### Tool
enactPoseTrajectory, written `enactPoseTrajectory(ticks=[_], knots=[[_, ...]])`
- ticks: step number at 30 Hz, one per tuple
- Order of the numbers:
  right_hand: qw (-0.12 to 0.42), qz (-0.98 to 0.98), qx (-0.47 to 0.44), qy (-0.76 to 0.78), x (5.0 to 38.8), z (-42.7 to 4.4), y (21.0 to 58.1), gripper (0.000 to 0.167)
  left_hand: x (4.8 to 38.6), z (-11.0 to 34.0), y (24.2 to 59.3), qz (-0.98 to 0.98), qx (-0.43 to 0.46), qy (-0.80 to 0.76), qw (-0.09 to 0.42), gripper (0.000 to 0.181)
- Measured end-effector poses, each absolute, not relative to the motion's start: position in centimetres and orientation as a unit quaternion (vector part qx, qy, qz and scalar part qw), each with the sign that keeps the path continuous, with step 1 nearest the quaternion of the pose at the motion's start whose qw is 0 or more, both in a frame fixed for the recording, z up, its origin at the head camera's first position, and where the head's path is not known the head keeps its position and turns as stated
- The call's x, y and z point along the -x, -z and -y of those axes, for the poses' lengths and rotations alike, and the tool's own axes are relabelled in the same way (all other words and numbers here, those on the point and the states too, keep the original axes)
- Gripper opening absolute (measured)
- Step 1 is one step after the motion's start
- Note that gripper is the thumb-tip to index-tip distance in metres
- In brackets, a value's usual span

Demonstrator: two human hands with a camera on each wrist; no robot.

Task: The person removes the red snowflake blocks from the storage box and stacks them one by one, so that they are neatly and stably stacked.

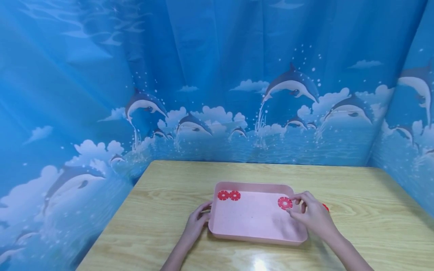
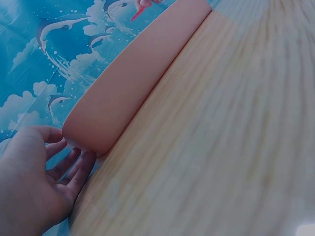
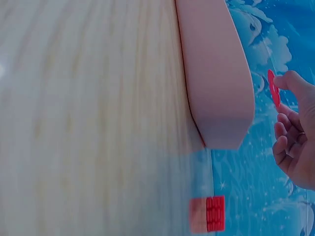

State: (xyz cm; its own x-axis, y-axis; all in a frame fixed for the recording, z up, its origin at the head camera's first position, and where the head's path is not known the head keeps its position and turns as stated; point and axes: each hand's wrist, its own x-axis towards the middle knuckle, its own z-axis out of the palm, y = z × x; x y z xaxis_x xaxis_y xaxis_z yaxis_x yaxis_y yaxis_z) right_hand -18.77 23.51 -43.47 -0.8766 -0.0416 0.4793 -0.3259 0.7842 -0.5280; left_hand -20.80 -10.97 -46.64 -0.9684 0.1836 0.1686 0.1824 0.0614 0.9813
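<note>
A pink rectangular tray [image 1: 251,226] rests on the wooden table. My left hand [image 1: 197,222] holds its left side; in the left wrist view, this hand's [image 2: 44,172] thumb and fingers touch the tray's [image 2: 123,88] end. Two red notched plastic discs [image 1: 229,195] lie side by side in the tray's far left corner. Over the tray's right part, my right hand [image 1: 313,214] pinches another red notched disc [image 1: 285,203] between thumb and finger. Seen edge-on in the right wrist view, that disc [image 3: 273,88] is above the rim, and the remaining fingers curl loosely.
Just right of the tray, partly behind my right hand, a stack of red discs [image 3: 215,214] stands on the table [image 1: 359,210]. A blue curtain [image 1: 217,75] printed with dolphins hangs behind the table and along its sides.
</note>
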Motion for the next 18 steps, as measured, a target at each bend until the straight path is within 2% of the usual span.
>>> enactPoseTrajectory(ticks=[8, 18], knots=[[0.269, 0.91, -0.077, -0.306, 18.4, -26.6, 43.7, 0.03, 20.6, 11.0, 46.5, -0.734, -0.125, -0.668, -0.004, 0.039], [0.28, 0.909, -0.025, -0.309, 18.4, -29.3, 44.3, 0.032, 20.8, 11.0, 46.6, -0.732, -0.124, -0.67, 0.002, 0.039]])
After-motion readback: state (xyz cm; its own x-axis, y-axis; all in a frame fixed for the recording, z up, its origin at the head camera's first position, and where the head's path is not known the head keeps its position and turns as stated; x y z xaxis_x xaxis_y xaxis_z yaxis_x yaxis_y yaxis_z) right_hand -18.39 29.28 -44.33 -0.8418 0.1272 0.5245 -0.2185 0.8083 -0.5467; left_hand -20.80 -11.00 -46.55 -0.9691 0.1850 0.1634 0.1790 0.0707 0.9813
